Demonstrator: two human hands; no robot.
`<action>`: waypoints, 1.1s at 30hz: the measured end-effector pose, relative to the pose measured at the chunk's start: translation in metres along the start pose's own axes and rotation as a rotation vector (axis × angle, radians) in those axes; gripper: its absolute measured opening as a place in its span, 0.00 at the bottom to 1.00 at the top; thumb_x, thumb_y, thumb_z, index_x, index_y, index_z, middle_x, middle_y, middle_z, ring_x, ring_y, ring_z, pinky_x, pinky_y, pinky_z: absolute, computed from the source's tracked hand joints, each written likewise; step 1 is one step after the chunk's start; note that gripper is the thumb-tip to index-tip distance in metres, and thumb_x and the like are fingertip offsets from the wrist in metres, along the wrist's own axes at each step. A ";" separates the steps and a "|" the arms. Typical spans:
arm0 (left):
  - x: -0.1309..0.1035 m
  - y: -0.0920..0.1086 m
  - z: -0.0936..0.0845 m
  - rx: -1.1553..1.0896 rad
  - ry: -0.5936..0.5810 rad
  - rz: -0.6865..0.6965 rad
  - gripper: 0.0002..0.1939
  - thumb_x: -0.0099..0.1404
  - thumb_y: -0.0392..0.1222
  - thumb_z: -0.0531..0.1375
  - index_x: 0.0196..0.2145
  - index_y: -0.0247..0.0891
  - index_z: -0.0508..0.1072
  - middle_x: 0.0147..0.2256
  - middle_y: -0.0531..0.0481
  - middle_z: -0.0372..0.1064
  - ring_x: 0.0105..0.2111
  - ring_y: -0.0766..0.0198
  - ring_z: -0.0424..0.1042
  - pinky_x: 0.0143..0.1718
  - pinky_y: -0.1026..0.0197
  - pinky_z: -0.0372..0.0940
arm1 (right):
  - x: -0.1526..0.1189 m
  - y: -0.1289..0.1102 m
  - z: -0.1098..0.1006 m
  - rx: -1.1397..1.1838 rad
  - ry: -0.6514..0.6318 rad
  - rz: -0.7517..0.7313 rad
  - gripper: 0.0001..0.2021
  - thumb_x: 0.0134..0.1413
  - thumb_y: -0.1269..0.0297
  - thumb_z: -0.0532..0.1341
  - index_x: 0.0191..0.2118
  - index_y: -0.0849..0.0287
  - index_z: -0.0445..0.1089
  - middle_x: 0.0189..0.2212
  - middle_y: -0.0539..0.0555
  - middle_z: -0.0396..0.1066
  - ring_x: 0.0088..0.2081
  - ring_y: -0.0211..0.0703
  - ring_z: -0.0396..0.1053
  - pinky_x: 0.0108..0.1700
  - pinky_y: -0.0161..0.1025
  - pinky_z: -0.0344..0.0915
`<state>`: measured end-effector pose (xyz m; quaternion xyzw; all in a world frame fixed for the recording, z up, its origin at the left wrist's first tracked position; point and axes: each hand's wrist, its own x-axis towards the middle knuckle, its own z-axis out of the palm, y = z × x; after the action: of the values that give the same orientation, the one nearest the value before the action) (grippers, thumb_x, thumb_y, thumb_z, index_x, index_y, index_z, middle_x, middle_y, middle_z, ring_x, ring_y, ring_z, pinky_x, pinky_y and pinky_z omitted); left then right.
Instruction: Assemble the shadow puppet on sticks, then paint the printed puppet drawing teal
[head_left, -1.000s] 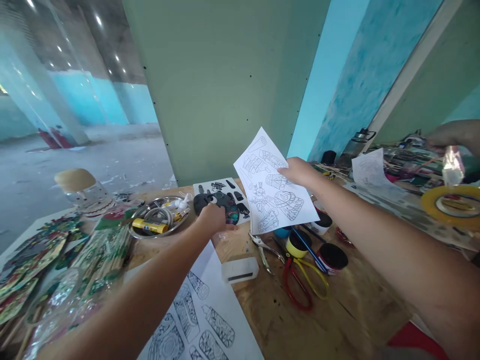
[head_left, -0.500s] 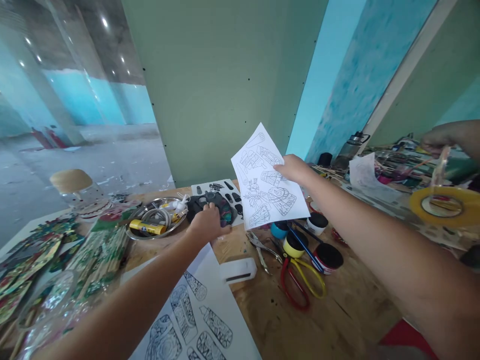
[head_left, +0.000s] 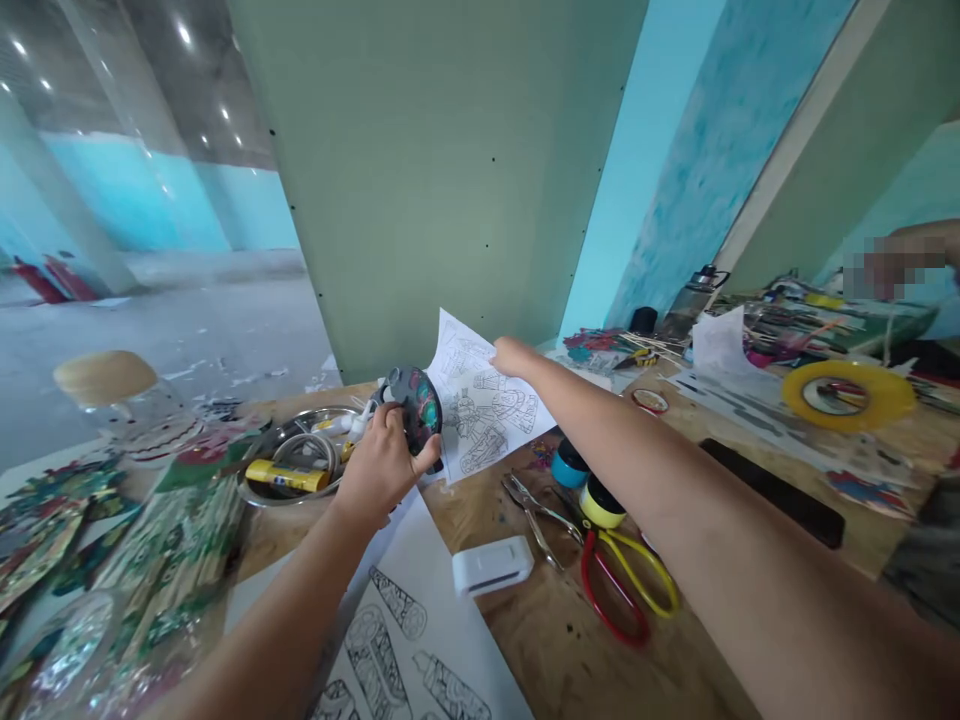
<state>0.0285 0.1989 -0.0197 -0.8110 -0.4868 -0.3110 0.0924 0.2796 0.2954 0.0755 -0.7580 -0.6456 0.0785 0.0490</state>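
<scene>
My left hand (head_left: 382,455) is closed on a dark paint palette (head_left: 421,405), tilted up on its edge, with green and pink smears on its face. Between thumb and fingers, my right hand (head_left: 516,358) pinches the top right of a white sheet with line drawings (head_left: 480,425), just beside the palette. Below my left forearm lies a larger printed sheet (head_left: 442,610) with black patterned shapes. Under my right forearm are pliers (head_left: 536,515), red-and-yellow-handled scissors (head_left: 615,580), and blue (head_left: 570,465) and yellow (head_left: 601,503) paint jars, partly hidden.
A metal bowl (head_left: 251,488) holds a yellow tube and a coiled cable. Painted sticks (head_left: 172,530) lie at left. A white plastic block (head_left: 491,565), a black phone (head_left: 772,490) and a yellow tape roll (head_left: 847,395) are on the table. Another person's hand (head_left: 892,265) shows far right.
My left hand has raised and tilted the palette, which lay flat before. My right hand has carried the drawn sheet left and down, behind the palette. The view has shifted slightly.
</scene>
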 end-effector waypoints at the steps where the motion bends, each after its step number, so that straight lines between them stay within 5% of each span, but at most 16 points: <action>1: 0.001 -0.001 -0.001 -0.012 0.006 -0.001 0.28 0.68 0.61 0.48 0.48 0.30 0.64 0.46 0.34 0.66 0.50 0.45 0.71 0.49 0.46 0.70 | 0.005 -0.001 0.004 -0.006 -0.002 -0.008 0.16 0.65 0.59 0.60 0.55 0.59 0.67 0.53 0.58 0.69 0.49 0.48 0.71 0.49 0.50 0.71; 10: -0.001 0.004 0.003 -0.032 -0.008 0.010 0.29 0.68 0.61 0.50 0.48 0.29 0.64 0.49 0.32 0.65 0.52 0.44 0.69 0.52 0.46 0.68 | 0.028 -0.009 0.047 -0.026 -0.041 -0.046 0.17 0.64 0.59 0.61 0.55 0.60 0.67 0.53 0.58 0.69 0.48 0.48 0.71 0.49 0.50 0.71; 17: -0.006 0.019 0.009 0.004 -0.106 0.030 0.29 0.66 0.59 0.53 0.51 0.29 0.64 0.52 0.31 0.64 0.55 0.44 0.66 0.53 0.47 0.68 | 0.033 -0.015 0.047 -0.019 -0.012 -0.016 0.16 0.65 0.59 0.61 0.55 0.59 0.67 0.53 0.59 0.68 0.49 0.48 0.71 0.49 0.50 0.71; 25: -0.014 0.027 0.039 0.031 -0.278 0.027 0.28 0.66 0.56 0.55 0.55 0.30 0.68 0.62 0.34 0.61 0.62 0.47 0.61 0.57 0.50 0.65 | 0.035 -0.014 0.058 0.020 -0.101 -0.061 0.17 0.64 0.59 0.61 0.55 0.60 0.67 0.52 0.58 0.69 0.49 0.49 0.71 0.48 0.50 0.72; 29: -0.016 0.023 0.039 0.030 -0.315 0.027 0.34 0.62 0.61 0.59 0.58 0.34 0.67 0.63 0.36 0.61 0.64 0.42 0.57 0.63 0.39 0.56 | 0.036 -0.009 0.073 0.025 -0.083 -0.028 0.17 0.64 0.59 0.61 0.55 0.60 0.67 0.52 0.58 0.69 0.49 0.49 0.71 0.48 0.50 0.71; 33: -0.014 0.020 0.038 0.046 -0.312 -0.050 0.26 0.68 0.50 0.55 0.59 0.33 0.66 0.64 0.34 0.60 0.63 0.42 0.59 0.58 0.41 0.61 | 0.039 -0.007 0.083 0.034 -0.042 0.002 0.16 0.64 0.59 0.61 0.54 0.59 0.68 0.53 0.58 0.69 0.49 0.48 0.71 0.49 0.49 0.71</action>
<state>0.0563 0.1953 -0.0547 -0.8349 -0.5221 -0.1720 0.0263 0.2639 0.3323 -0.0075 -0.7560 -0.6443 0.1055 0.0480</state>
